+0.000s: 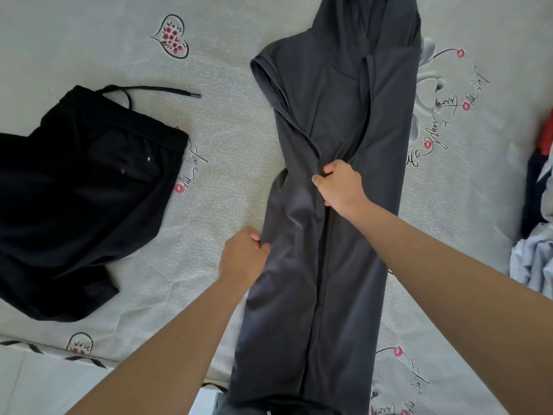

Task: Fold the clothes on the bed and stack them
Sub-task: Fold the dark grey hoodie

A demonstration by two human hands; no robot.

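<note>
Two bare hands are working a long grey garment [335, 235] that is lying lengthwise down the middle of the bed [209, 70], its soft, matte cloth folded into a narrow strip. The left hand [244, 256] is pinching the strip's left edge, fingers curled around the fabric. The right hand [339, 187] is gripping a bunched fold at the middle, creases fanning out from it. Black drawstring shorts [86, 187] are lying flat to the left on the pale printed sheet, and crumpled clothes [535, 235] are sitting at the right edge.
</note>
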